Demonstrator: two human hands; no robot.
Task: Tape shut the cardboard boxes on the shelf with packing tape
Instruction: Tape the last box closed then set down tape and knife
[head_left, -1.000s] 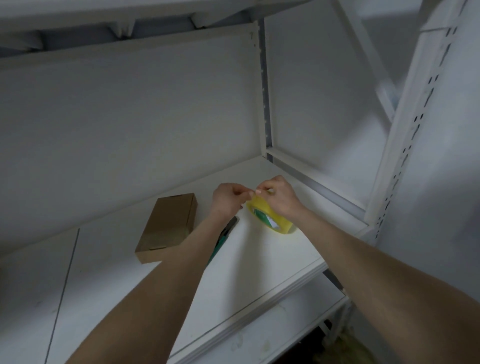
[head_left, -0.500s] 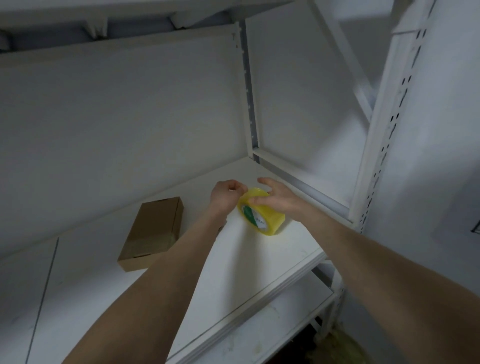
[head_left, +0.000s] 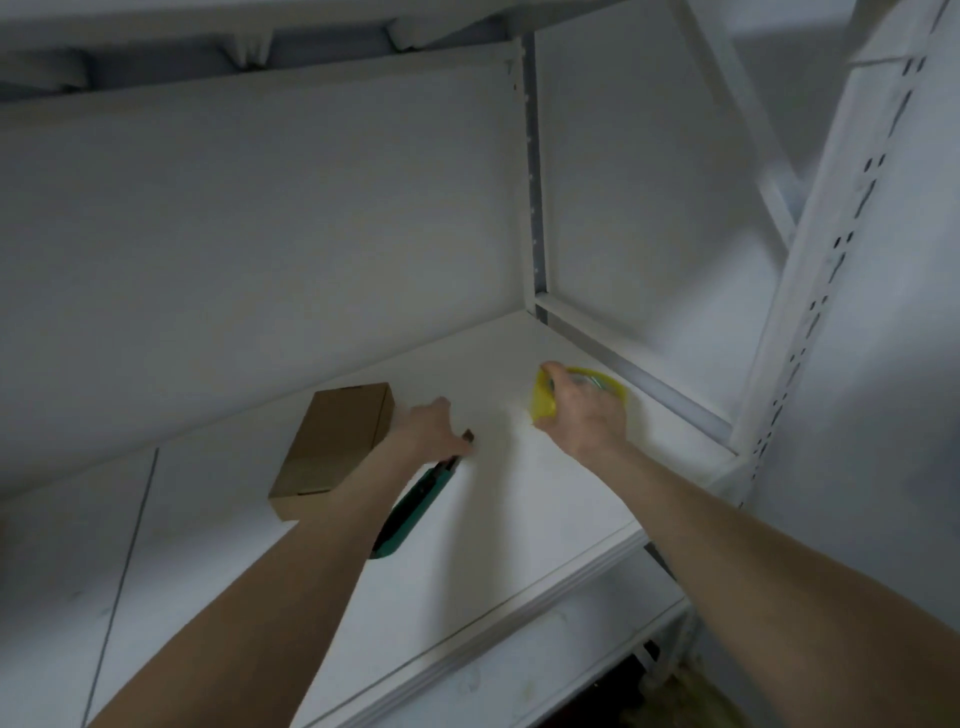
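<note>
A small brown cardboard box (head_left: 337, 441) lies flat with its flaps down on the white shelf board (head_left: 519, 530), left of centre. My right hand (head_left: 587, 421) grips a yellow roll of packing tape (head_left: 543, 405) low over the board near its back right corner. My left hand (head_left: 428, 428) is just right of the box, with its fingers curled down onto the upper end of a green utility knife (head_left: 415, 499). The knife lies on the board and my left forearm hides part of it. The hands are apart.
A perforated white upright (head_left: 831, 260) and a horizontal rail (head_left: 639, 374) bound the shelf on the right. The shelf above (head_left: 260, 21) runs close overhead. A lower shelf board (head_left: 519, 680) shows below the front edge. A seam (head_left: 124, 561) crosses the board at the left.
The hands have parted. My left hand left the tape roll and went down left onto the knife. My right hand carried the roll right, toward the back corner.
</note>
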